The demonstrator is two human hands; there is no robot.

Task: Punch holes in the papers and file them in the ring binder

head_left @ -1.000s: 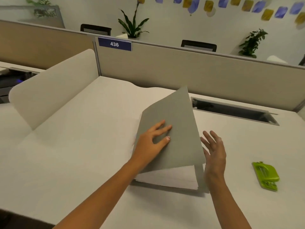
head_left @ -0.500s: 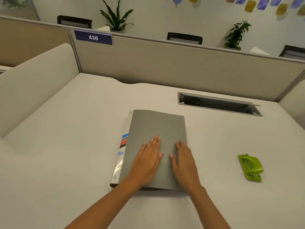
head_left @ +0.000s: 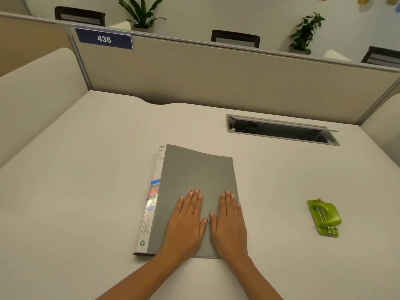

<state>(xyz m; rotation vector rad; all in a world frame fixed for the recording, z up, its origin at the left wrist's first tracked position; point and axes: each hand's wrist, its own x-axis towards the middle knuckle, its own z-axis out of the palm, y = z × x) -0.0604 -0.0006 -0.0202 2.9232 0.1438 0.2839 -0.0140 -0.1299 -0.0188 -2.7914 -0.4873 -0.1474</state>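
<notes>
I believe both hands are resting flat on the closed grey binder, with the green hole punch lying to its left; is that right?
Not quite: the head view shows the green hole punch to the right of the grey binder, not the left. The left hand and right hand do rest flat on its closed cover.

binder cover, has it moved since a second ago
Yes. The binder cover was raised, standing up off the desk; it has swung down and lies shut flat, with left hand and right hand pressed on it.

Closed grey ring binder point(head_left: 194, 180) lies flat; green hole punch point(head_left: 324, 217) well right.
</notes>
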